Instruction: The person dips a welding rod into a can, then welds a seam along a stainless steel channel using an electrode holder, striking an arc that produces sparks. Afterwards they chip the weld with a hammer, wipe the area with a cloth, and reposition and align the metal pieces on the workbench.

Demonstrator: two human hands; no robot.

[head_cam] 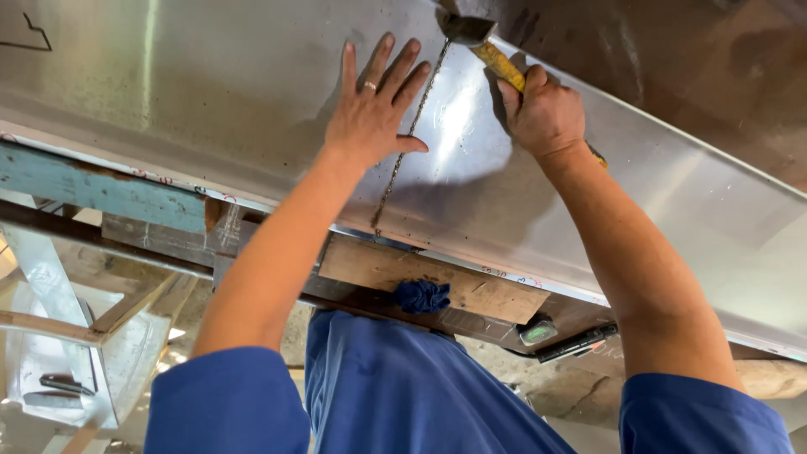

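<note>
Steel sheet, seam, hammer

Bright metal sheet (210, 92) across the tabletop (84, 181), glare-streaked; dark, crusted seam (403, 143) down the middle. Left hand (370, 113) flat, fingers spread, just beside seam. Right hand (542, 113) fisted around yellow-handled hammer (479, 42), head at seam top.

Hands on a shiny metal sheet (210, 92)

The left hand (370, 113) lies flat beside the seam (403, 143); the right hand (546, 113) grips what may be a hammer (483, 46).

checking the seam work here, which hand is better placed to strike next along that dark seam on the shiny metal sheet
Probably the right hand: it grips the yellow-handled hammer, whose head sits at the top of the dark dotted seam. The left hand lies flat and open on the shiny metal sheet beside the seam, holding nothing.
</note>
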